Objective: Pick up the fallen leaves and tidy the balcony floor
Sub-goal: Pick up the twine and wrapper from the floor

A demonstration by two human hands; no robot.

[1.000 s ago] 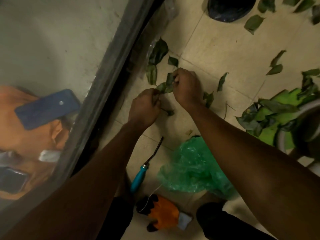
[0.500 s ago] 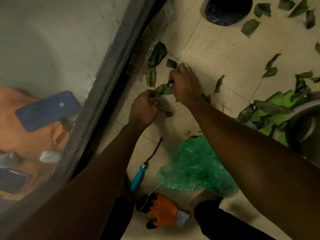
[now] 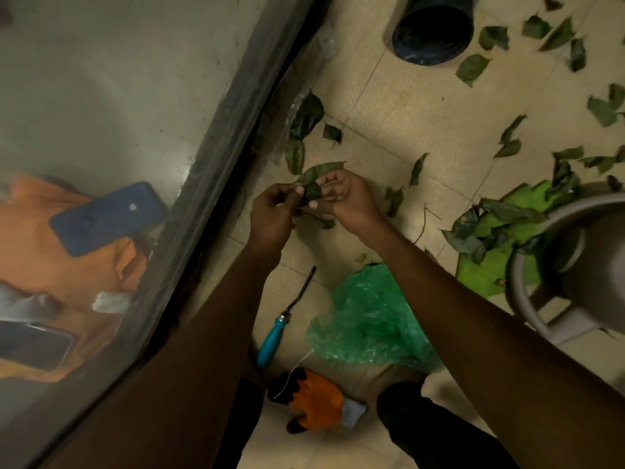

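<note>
My left hand (image 3: 274, 211) and my right hand (image 3: 348, 198) meet above the tiled balcony floor (image 3: 416, 106), and both pinch a small bunch of dark green leaves (image 3: 314, 179) between their fingertips. Several fallen leaves lie on the tiles: a cluster by the door frame (image 3: 304, 120), single ones (image 3: 417, 169) to the right of my hands, and scattered ones at the top right (image 3: 471, 67). A crumpled green plastic bag (image 3: 368, 319) lies on the floor below my right forearm.
A glass door with a dark frame (image 3: 216, 157) runs along the left. A blue-handled tool (image 3: 274, 336) and an orange glove (image 3: 318, 397) lie near my knees. A dark pot (image 3: 433, 32) stands at the top; a grey basin (image 3: 571, 265) sits on a leaf-strewn green mat (image 3: 490, 228) at right.
Both hands have lifted off the floor and come toward me with the leaves held between them. The right hand has turned so its fingertips face the left hand.
</note>
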